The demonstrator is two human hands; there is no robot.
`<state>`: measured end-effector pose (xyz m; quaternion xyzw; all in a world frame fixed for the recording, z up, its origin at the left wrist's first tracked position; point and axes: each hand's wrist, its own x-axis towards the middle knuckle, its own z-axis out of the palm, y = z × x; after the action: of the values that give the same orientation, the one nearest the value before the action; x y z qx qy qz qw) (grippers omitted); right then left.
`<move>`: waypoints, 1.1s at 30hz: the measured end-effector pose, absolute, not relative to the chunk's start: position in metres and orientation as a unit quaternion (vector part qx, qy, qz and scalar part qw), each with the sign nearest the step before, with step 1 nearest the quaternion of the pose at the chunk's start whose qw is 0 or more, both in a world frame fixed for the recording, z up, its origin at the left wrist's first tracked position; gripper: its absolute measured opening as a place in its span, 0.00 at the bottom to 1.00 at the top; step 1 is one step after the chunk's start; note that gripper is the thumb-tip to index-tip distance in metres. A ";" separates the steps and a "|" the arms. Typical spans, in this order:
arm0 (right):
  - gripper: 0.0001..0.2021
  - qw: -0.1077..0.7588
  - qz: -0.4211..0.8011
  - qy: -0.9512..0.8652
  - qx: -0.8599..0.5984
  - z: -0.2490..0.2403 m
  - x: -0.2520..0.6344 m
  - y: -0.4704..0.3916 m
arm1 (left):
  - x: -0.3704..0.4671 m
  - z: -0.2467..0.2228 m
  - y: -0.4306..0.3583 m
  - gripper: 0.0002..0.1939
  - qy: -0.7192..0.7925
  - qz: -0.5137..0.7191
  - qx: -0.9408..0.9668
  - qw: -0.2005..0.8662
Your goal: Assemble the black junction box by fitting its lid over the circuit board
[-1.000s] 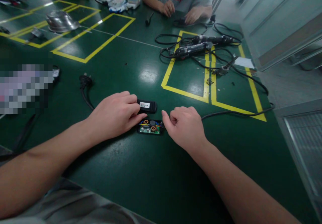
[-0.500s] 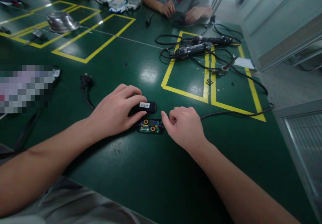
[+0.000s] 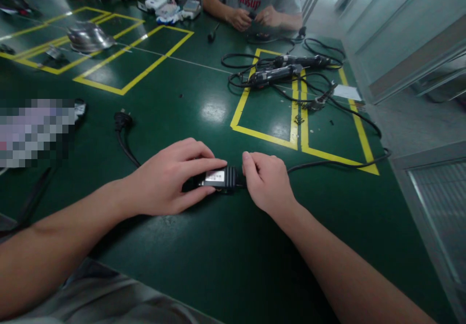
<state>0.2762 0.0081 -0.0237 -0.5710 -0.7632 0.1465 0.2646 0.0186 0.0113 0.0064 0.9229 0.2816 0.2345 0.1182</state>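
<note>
My left hand (image 3: 174,173) grips a black ribbed housing cover (image 3: 230,177) with a white label, thumb on the near side and fingers on the far side. The cover lies over the lower housing half, which hides its circuit board. Just right of the housing, my right hand (image 3: 267,178) is closed around the black cable (image 3: 338,164), which leads off to the right from behind the hand. Beyond my left forearm lies a black power plug (image 3: 123,119) on its cord.
Two black electric screwdrivers (image 3: 274,75) with looped cables lie ahead on the right, near several loose screws (image 3: 299,120). A metal bowl (image 3: 89,37) sits far left. Across the green table (image 3: 182,256), a co-worker's hands (image 3: 255,18) hold a small dark part.
My left hand has brought the cover toward me and right, onto the open housing half, so the circuit board is now hidden. My right hand stays by the cable end.
</note>
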 end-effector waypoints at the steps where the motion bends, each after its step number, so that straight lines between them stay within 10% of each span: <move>1: 0.25 0.259 0.144 -0.765 -0.572 -0.024 0.276 0.008 | 0.020 0.006 0.011 0.20 0.273 0.212 0.930 0.126; 33: 0.28 0.202 -0.001 -0.836 -0.510 -0.043 0.280 0.007 | 0.024 -0.004 0.029 0.17 0.446 0.174 0.869 0.127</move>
<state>0.2798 0.0074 -0.0426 -0.5103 -0.8358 -0.0008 0.2025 0.0241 0.0288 -0.0036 0.8688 0.4458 0.1739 0.1275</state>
